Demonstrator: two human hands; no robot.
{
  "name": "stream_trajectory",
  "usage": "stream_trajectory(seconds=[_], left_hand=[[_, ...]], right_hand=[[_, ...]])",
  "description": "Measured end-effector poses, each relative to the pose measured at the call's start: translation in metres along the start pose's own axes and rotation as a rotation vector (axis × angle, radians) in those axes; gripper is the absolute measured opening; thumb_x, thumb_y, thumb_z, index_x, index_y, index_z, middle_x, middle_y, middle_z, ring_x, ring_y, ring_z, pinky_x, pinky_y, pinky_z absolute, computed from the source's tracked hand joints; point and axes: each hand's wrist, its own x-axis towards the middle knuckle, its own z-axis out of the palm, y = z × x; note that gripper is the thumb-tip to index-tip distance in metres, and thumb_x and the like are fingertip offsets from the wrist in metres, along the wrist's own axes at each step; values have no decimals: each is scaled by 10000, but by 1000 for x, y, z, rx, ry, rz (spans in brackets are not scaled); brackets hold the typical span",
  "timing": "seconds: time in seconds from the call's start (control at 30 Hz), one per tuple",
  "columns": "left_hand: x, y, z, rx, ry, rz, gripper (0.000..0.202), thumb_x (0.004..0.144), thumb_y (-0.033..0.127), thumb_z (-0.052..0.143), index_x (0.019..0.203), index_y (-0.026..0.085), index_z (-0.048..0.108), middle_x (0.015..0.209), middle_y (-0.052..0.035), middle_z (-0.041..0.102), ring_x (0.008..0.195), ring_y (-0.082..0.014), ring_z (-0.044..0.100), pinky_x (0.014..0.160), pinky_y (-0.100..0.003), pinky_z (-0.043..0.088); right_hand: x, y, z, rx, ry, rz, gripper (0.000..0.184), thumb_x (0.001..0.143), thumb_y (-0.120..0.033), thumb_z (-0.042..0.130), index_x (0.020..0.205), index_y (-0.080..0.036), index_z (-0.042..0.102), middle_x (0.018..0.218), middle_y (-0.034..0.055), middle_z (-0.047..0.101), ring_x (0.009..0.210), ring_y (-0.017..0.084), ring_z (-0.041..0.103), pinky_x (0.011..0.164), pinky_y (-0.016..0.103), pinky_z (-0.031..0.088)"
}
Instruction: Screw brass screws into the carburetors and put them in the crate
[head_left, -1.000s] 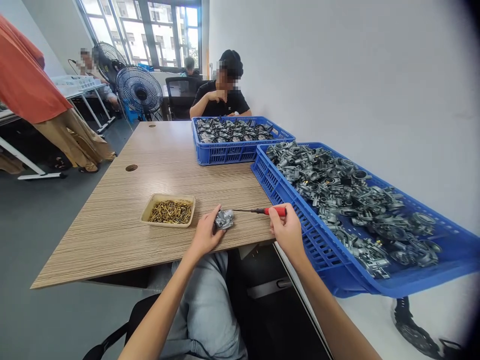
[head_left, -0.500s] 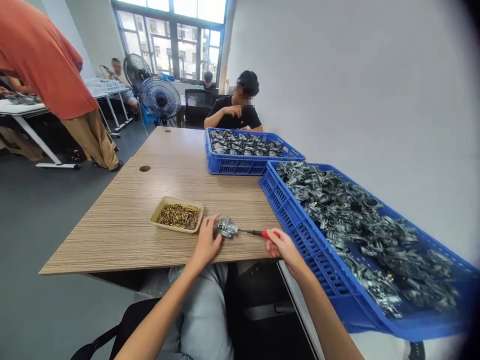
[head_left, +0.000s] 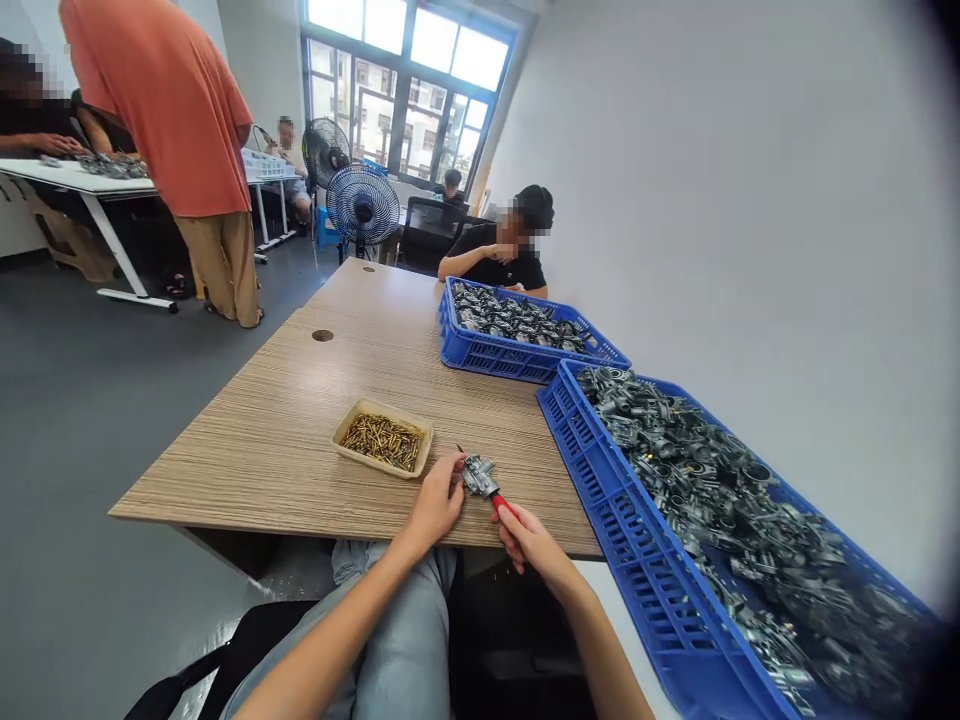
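Note:
My left hand is closed on a small silver metal casting that looks like a carburetor body, held just above or on the near part of the table. My right hand grips the red handle of a screwdriver. Its shaft runs into the carburetor body, and a thin dark tip shows at the far side, close to my left fingers. Left of my hands stands a beige plastic tray full of small brass pieces, too small to make out exactly.
A large blue crate of loose metal castings stands to my right. Behind it, another blue crate holds rows of assembled castings. A person sits at the far end of the wood-grain table. A fan stands beyond the table.
The screwdriver has gone deeper into the carburetor body, its handle now close against it. The carburetor body is tilted. My view has turned somewhat left.

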Motion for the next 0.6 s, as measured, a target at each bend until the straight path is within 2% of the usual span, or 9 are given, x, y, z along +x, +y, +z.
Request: stream_trajectory(seconds=[0.1,0.2,0.27,0.37,0.5,0.6], left_hand=[[0,-3,0,16,-16,36,564,874,37,443,1418,182,474,1375,-145,596,1296,-249,572,1135,-504,463],[1,-6,2,4,21,38,577,880,53,438,1441,185,458,1408,-146,572,1341,-256,538,1148,-510,448],[1,-8,2,-27,48,14,571,881,58,439,1436,188,459,1384,-144,581,1285,-248,576,1110,-490,485],[1,-9,3,-77,69,-40,541,876,55,444,1398,189,482,1290,-134,616,1097,-215,656,994,-442,558],[1,-9,1,-86,64,-55,432,864,54,469,1264,187,563,1151,-110,653,987,-204,668,909,-403,579],[2,-7,-1,-72,25,-42,344,862,60,482,1160,184,600,1086,-95,671,943,-201,667,901,-396,569]], right_hand=[[8,2,17,107,80,-13,569,707,-705,767,875,-203,559,586,-96,470,400,46,322,325,167,321],[16,5,31,179,161,-40,610,663,-732,774,883,-214,541,623,-83,489,435,56,380,358,177,352],[20,8,39,215,210,-62,622,634,-732,788,874,-217,533,621,-75,495,444,63,390,367,185,349],[24,7,47,256,278,-115,621,616,-715,808,864,-222,523,616,-73,491,440,65,377,375,194,343],[18,-10,47,302,361,-228,573,667,-678,811,890,-230,533,647,-71,491,468,68,394,410,199,363],[3,-33,33,321,422,-319,502,717,-613,814,913,-227,560,672,-65,495,497,74,413,437,208,382]])
